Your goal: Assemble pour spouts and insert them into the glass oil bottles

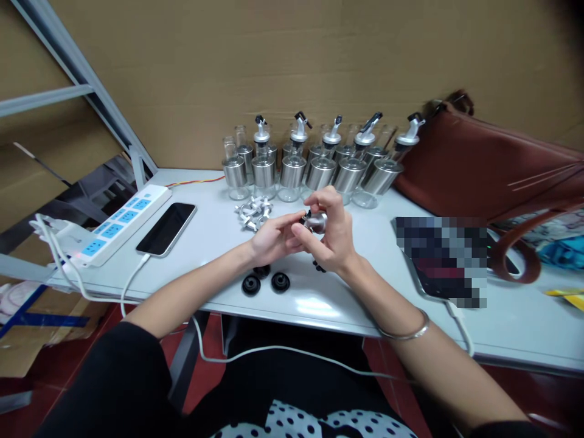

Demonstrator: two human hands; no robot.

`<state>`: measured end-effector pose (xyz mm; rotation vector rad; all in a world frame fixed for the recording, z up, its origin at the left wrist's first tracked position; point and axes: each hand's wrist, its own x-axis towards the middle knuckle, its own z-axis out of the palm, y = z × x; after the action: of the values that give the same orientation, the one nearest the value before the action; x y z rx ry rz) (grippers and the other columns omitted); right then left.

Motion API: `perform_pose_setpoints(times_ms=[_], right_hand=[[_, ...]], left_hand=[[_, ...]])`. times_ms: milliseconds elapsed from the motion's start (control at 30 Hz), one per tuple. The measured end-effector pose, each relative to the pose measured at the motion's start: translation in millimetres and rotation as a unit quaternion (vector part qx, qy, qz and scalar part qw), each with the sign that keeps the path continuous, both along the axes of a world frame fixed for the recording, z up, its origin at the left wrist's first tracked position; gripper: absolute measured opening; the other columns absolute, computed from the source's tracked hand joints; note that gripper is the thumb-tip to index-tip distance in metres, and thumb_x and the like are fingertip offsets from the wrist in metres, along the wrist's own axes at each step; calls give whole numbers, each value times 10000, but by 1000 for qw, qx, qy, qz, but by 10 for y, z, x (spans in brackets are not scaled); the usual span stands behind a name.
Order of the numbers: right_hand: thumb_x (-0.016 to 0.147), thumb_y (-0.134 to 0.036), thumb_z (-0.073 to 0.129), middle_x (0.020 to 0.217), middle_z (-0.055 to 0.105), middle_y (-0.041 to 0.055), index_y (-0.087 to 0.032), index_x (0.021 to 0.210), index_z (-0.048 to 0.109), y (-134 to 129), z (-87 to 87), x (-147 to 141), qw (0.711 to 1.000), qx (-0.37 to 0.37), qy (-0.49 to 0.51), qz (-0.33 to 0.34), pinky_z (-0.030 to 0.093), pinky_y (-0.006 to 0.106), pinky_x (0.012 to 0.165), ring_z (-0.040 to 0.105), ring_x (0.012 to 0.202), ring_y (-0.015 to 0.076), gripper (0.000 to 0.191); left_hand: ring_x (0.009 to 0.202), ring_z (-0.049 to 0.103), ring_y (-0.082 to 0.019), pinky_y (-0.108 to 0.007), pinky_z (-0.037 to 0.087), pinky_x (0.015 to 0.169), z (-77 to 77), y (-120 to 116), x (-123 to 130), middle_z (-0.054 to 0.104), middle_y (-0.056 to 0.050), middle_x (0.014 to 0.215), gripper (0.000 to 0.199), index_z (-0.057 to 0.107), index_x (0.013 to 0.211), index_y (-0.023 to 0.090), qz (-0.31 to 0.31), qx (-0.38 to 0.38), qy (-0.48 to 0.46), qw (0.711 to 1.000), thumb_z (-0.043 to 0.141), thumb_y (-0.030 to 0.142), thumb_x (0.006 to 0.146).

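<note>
Forearms come in from both lower corners and meet over the middle of the table point(219, 243). At far left sit a power strip point(123, 222) and a phone point(166, 228), both well away from me. My left hand point(271, 240) lies palm inward, fingers stretched right, tips pinching the spout cap point(316, 221). My right hand point(331, 234) curls over that cap from above, thumb and fingers closed around it, a bangle point(406, 331) on the wrist. So the cap sits between both hands, held above the table. Loose spouts point(253, 213) lie just behind my left hand, black stoppers point(266, 283) just below it. Bottles point(314, 164) line the back; a brown bag point(483, 164) stands right.
</note>
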<state>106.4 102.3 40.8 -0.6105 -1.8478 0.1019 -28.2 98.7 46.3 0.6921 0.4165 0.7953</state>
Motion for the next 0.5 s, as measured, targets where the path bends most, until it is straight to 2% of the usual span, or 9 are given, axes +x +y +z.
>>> perform_pose_setpoints(times_ms=[100,200,367,500], right_hand=[[864,-327,497,856,545,32,-232,1058,506,7,21,-3,1000,22,-1,17,441,309,587,513,699,167,216],[865,-318,487,858,562,37,-222,1021,564,7,40,-1,1000,24,-6,10,456,308,601,533,710,166,198],[831,-284,526,886,601,52,-203,993,589,-25,61,0,999,25,-13,16,470,283,594,567,725,159,192],[821,-245,524,777,654,11,-203,913,600,-51,72,-14,998,-4,-55,32,448,239,543,554,589,114,126]], left_hand=[[361,359,-84,-167,372,442,60,-18,19,376,41,385,410,598,709,146,11,8,24,1000,278,175,964],[369,384,-82,-175,348,435,88,0,16,415,36,398,352,582,669,136,58,64,87,992,366,185,942],[442,439,-67,-190,374,517,78,99,-62,475,27,454,371,529,526,131,182,191,187,946,548,285,864],[454,415,-67,-198,364,530,37,160,-100,443,39,438,415,478,487,152,225,210,209,928,563,379,824]])
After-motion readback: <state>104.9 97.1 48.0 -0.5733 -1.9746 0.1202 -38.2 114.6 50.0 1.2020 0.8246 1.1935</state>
